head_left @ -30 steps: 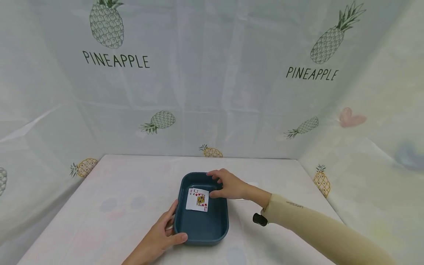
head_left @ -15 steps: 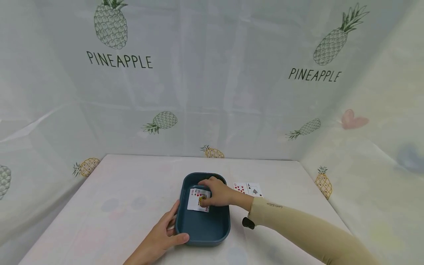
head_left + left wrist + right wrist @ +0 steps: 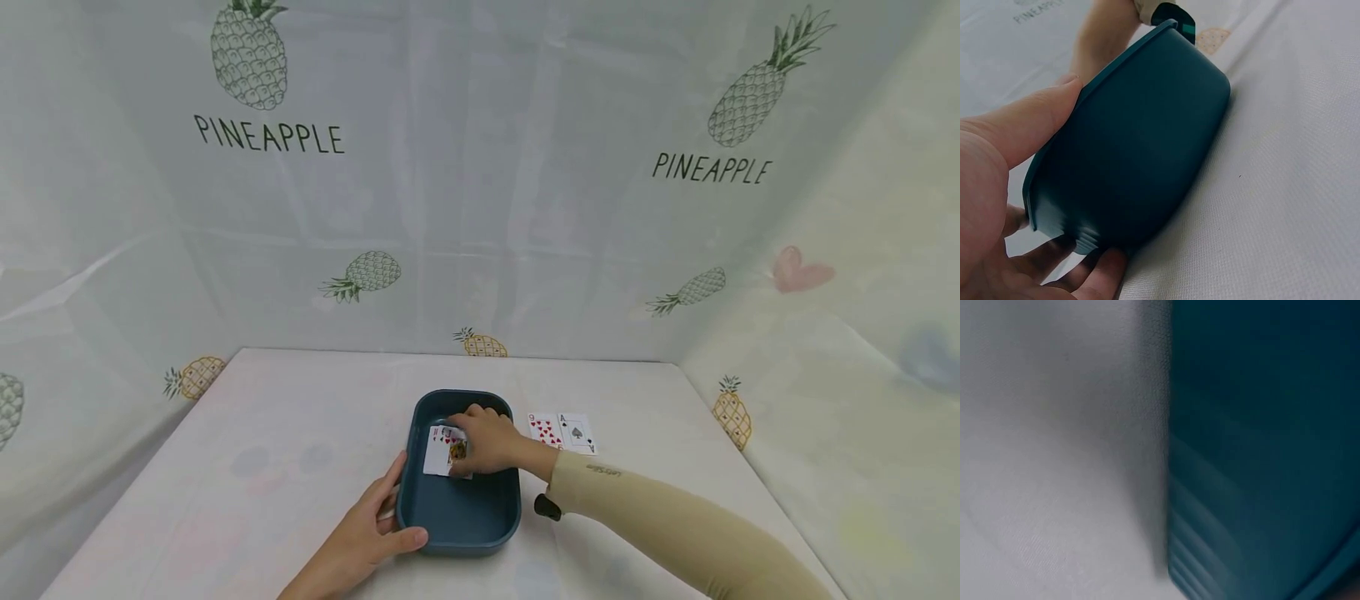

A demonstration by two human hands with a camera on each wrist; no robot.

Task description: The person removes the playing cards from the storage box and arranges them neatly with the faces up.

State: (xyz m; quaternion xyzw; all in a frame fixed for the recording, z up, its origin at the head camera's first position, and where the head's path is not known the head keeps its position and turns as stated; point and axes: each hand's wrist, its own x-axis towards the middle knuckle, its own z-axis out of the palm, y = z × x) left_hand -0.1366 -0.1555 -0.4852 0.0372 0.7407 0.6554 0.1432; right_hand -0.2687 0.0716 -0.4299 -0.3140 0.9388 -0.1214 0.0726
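Observation:
A dark blue rectangular tray (image 3: 459, 521) lies on the table. Its left front corner is in the grip of my left hand (image 3: 367, 525), thumb over the rim and fingers along the outer wall, as the left wrist view (image 3: 1125, 150) also shows. Inside the tray is a small fanned stack of playing cards (image 3: 437, 454), face up, with a red jack on top. My right hand (image 3: 487, 440) reaches in over the right wall and holds the cards between fingers at the far edge and thumb at the near edge. The hand covers the right part of the stack.
Right of the tray, two more playing cards lie face up side by side: a nine of hearts (image 3: 545, 430) and an ace of spades (image 3: 577, 433). A white cloth covers the table (image 3: 300, 433). Pineapple-printed curtains (image 3: 480, 167) stand behind it and at both sides.
My right hand has come from the tray's far right rim down and left onto the cards, uncovering the two cards on the table. My left hand keeps its place on the tray.

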